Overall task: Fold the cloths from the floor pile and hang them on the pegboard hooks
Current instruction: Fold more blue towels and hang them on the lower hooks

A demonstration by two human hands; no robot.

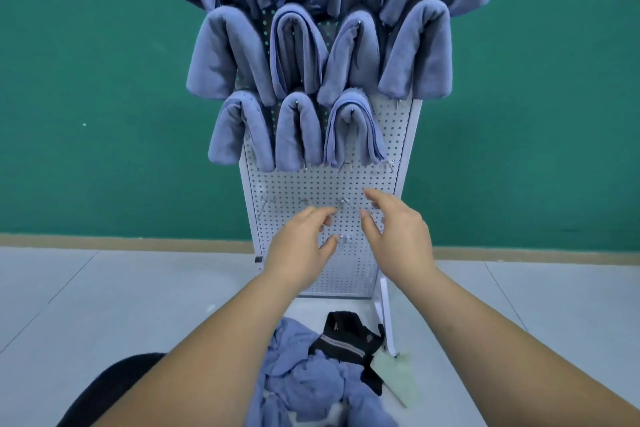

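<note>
**Both hands empty at the lower hooks**

I stood between cloths. My left hand (301,239) and right hand (394,232) were both raised in front of the bare lower part of the pegboard (294,184), fingers loosely spread and holding nothing. They framed a free hook (343,203) in the row below the hung cloths (298,52). Whether my fingertips actually touched that hook or only hovered just before it, I could not tell; the wires were thin and blurred there.

Folded blue cloths draped over the hooks in three rows above, and the third row's rightmost hook was bare. The floor pile (304,374) lay crumpled at the foot of the board, below my forearms, with a black strapped item (346,340) resting on its far edge.

I judged the task well along but unfinished. The next move called for lowering both hands to the pile, drawing out one blue cloth clear of the black item, folding it flat, then draping it over an empty hook.
</note>
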